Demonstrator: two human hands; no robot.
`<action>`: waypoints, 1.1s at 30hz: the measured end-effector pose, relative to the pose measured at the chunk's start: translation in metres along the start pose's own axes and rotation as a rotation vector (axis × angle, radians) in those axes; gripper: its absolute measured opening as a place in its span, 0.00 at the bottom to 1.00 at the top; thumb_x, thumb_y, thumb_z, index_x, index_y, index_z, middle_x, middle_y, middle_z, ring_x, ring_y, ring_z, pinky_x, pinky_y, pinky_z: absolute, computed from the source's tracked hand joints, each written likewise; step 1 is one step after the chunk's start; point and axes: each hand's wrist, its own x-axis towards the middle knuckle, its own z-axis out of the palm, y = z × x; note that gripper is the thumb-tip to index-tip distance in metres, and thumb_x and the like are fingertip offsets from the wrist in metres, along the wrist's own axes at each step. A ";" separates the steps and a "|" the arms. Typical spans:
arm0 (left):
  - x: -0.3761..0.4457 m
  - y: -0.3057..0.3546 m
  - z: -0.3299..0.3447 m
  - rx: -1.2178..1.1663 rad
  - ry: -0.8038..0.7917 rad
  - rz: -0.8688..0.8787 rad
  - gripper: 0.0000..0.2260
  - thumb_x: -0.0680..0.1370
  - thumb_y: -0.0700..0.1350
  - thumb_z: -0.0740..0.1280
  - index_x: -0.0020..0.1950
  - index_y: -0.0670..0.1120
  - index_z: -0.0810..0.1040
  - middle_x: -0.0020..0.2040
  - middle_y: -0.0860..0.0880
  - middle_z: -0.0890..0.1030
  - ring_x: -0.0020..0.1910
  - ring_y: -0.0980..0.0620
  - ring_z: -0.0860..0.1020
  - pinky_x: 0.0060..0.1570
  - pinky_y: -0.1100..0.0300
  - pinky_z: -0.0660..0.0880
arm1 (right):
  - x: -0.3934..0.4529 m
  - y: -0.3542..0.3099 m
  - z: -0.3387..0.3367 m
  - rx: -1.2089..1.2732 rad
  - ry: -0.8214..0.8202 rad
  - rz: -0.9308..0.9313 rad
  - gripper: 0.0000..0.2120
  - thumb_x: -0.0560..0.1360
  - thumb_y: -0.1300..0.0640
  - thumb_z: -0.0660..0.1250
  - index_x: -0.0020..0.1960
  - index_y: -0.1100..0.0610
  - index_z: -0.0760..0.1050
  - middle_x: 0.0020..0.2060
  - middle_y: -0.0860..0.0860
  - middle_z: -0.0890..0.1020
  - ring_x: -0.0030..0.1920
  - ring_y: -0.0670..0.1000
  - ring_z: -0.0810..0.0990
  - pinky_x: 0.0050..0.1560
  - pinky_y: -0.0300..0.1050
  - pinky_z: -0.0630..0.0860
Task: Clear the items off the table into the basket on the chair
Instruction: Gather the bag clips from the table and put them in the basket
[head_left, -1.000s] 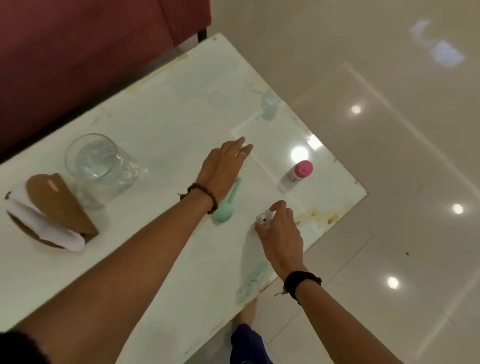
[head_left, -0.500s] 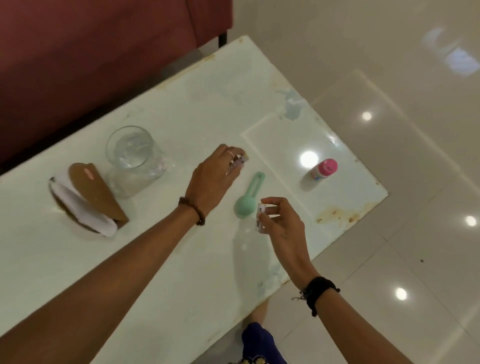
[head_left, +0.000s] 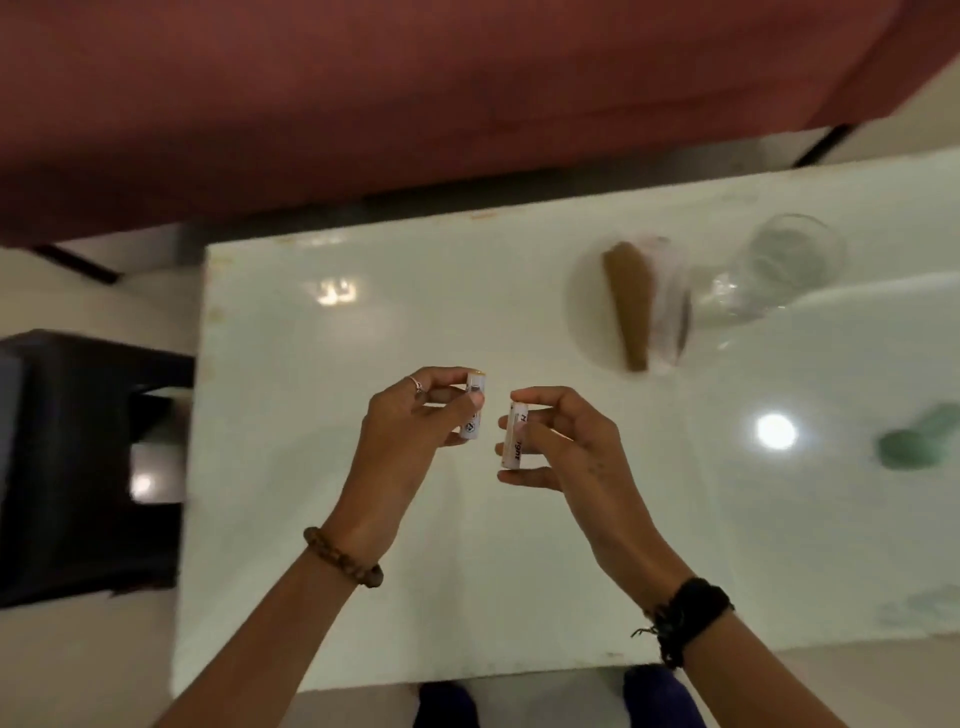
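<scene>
While each hand pinches a small white tube upright over the table (head_left: 363, 322) — left hand (head_left: 402, 423) on one tube (head_left: 474, 410), right hand (head_left: 566, 447) on the other tube (head_left: 515, 436) — no basket shows. If it sits on the dark chair (head_left: 78, 457) off the table's left edge, the left hand is nearer.
</scene>
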 end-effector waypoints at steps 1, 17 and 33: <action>-0.005 -0.003 -0.034 -0.013 0.050 0.002 0.08 0.73 0.38 0.69 0.42 0.52 0.81 0.30 0.57 0.81 0.33 0.59 0.80 0.37 0.68 0.79 | 0.002 0.004 0.034 -0.018 -0.052 0.008 0.07 0.76 0.63 0.64 0.51 0.56 0.78 0.41 0.55 0.82 0.37 0.49 0.83 0.37 0.43 0.81; -0.075 -0.097 -0.443 0.442 0.890 -0.086 0.08 0.72 0.43 0.70 0.51 0.46 0.82 0.45 0.47 0.84 0.45 0.55 0.80 0.49 0.64 0.75 | 0.014 0.078 0.472 -0.365 -0.585 0.025 0.06 0.75 0.66 0.66 0.49 0.59 0.72 0.49 0.59 0.77 0.42 0.51 0.82 0.33 0.47 0.83; -0.054 -0.122 -0.435 0.542 0.791 -0.105 0.07 0.75 0.42 0.66 0.52 0.46 0.78 0.50 0.46 0.81 0.48 0.49 0.79 0.48 0.59 0.75 | 0.020 0.099 0.489 -1.002 -0.609 -0.481 0.04 0.77 0.64 0.62 0.49 0.63 0.75 0.42 0.59 0.81 0.42 0.59 0.81 0.44 0.53 0.80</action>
